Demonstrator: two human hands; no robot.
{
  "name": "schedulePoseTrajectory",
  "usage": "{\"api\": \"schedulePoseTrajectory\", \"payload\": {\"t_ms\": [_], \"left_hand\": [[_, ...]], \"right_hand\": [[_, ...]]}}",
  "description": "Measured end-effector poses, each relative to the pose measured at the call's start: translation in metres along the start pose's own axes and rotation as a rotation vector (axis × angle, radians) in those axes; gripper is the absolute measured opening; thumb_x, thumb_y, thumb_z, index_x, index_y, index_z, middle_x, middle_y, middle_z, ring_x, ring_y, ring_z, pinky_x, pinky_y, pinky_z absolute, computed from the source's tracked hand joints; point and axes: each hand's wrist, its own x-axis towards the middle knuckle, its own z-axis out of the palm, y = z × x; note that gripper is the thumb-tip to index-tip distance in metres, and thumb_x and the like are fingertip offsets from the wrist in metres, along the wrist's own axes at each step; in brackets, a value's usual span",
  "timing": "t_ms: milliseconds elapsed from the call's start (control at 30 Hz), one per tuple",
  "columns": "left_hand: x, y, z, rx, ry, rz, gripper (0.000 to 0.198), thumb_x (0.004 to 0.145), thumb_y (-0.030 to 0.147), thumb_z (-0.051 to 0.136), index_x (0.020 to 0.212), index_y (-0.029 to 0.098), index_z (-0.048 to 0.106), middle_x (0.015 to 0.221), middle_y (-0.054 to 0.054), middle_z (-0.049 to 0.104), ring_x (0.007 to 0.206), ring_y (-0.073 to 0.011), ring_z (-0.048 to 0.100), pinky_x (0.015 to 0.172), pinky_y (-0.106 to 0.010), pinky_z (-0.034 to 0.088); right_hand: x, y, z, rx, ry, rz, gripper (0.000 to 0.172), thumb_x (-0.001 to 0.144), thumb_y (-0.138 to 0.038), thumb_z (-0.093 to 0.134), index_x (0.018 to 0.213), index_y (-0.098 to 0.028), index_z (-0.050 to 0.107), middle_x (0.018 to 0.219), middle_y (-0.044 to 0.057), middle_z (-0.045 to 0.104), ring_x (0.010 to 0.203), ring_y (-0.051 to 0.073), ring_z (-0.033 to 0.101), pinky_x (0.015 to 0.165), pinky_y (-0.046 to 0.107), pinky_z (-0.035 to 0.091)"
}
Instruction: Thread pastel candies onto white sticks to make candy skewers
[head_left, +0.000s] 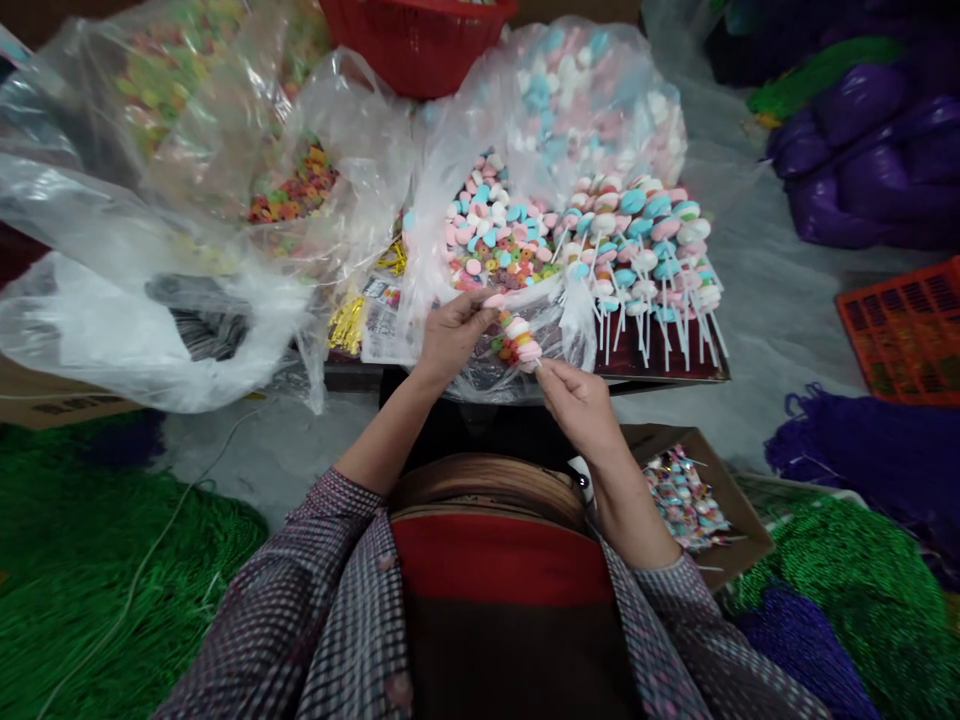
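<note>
Between my hands is a candy skewer [520, 338], threaded with pink and white marshmallows and coloured gummy rings. My right hand [581, 400] pinches it at its lower end, by the stick. At its upper end, my left hand [459, 335] has thumb and fingers closed on a pink marshmallow [493, 301]. Just beyond my hands lie loose marshmallows [480, 215] and gummy rings [517, 262] in an opened clear plastic bag [427, 240]. To the right, finished-looking candy skewers [645, 250] are piled with their white sticks pointing toward me.
A bulging bag of marshmallows [600, 100] and a red basket [420, 45] stand at the back. Bags of gummy rings [296, 185] and gold twist ties [347, 325] lie left. A cardboard box [742, 545] of wrapped candies sits below right, near an orange crate [904, 330].
</note>
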Motion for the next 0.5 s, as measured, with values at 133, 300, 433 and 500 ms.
{"api": "schedulePoseTrajectory", "payload": {"t_ms": [133, 300, 433, 500], "left_hand": [[-0.002, -0.003, 0.000, 0.154, 0.030, 0.056, 0.018, 0.084, 0.029, 0.081, 0.102, 0.027, 0.084, 0.091, 0.003, 0.082, 0.078, -0.0128, 0.070, 0.079, -0.024, 0.058], [-0.007, -0.001, -0.003, 0.398, 0.053, 0.236, 0.026, 0.097, 0.045, 0.069, 0.111, 0.027, 0.082, 0.103, -0.004, 0.084, 0.092, -0.0197, 0.076, 0.089, -0.030, 0.058], [-0.008, 0.000, -0.005, 0.633, 0.048, 0.437, 0.048, 0.105, 0.057, 0.050, 0.116, 0.021, 0.079, 0.115, -0.013, 0.082, 0.107, -0.0247, 0.076, 0.097, -0.036, 0.057], [-0.006, 0.002, -0.007, 0.644, 0.043, 0.437, 0.050, 0.105, 0.059, 0.048, 0.115, 0.020, 0.078, 0.112, -0.012, 0.082, 0.105, -0.0239, 0.076, 0.095, -0.035, 0.058]], "right_hand": [[0.001, 0.003, 0.005, 0.041, 0.002, 0.040, 0.041, 0.090, -0.059, 0.068, 0.087, -0.021, 0.082, 0.050, -0.006, 0.035, 0.051, 0.013, 0.036, 0.050, 0.026, 0.027], [0.002, 0.000, 0.016, 0.198, -0.039, 0.167, 0.049, 0.085, -0.066, 0.071, 0.093, -0.019, 0.081, 0.048, -0.009, 0.035, 0.045, 0.009, 0.026, 0.046, 0.025, 0.019], [0.004, -0.004, 0.028, 0.350, -0.099, 0.273, 0.052, 0.082, -0.067, 0.072, 0.092, -0.016, 0.079, 0.044, -0.011, 0.032, 0.042, 0.007, 0.023, 0.046, 0.024, 0.015], [0.006, -0.001, 0.032, 0.354, -0.092, 0.265, 0.054, 0.081, -0.068, 0.071, 0.093, -0.016, 0.078, 0.045, -0.012, 0.031, 0.043, 0.007, 0.023, 0.047, 0.024, 0.015]]}}
